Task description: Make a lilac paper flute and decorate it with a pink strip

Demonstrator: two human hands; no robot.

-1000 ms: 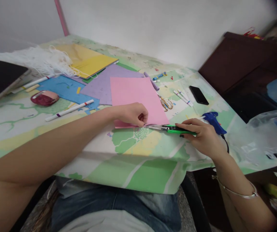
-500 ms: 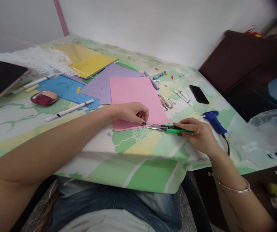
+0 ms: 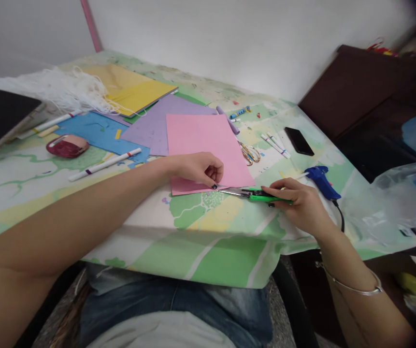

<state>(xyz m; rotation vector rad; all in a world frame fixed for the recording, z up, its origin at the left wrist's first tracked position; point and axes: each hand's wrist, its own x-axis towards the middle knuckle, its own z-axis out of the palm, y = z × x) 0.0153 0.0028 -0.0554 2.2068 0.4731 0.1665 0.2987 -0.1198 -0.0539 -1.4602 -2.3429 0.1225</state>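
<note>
A pink sheet [image 3: 204, 140] lies on the patterned tablecloth, partly over purple sheets [image 3: 157, 121]. My left hand [image 3: 202, 169] rests on its lower part, fingers curled, thumb and fingers pinching near the front edge. Green-handled scissors [image 3: 258, 194] are in my right hand [image 3: 296, 200], their blades at the sheet's front edge and their tips close to my left thumb. A thin strip of pink shows along that edge by the blades. The fingers of my right hand are wrapped round the handles.
Behind the sheet's right edge lie gold-handled scissors [image 3: 251, 153]. Farther right are white markers [image 3: 276, 146], a black phone [image 3: 299, 141] and a blue glue gun [image 3: 322, 182]. On the left are white string [image 3: 55, 89], yellow sheets [image 3: 135, 92], blue sheets [image 3: 109, 135] and a red-pink case [image 3: 67, 146].
The pink sheet's far edge has shifted very slightly. My right hand and the green scissors have moved a little to the right. My left hand has barely moved.
</note>
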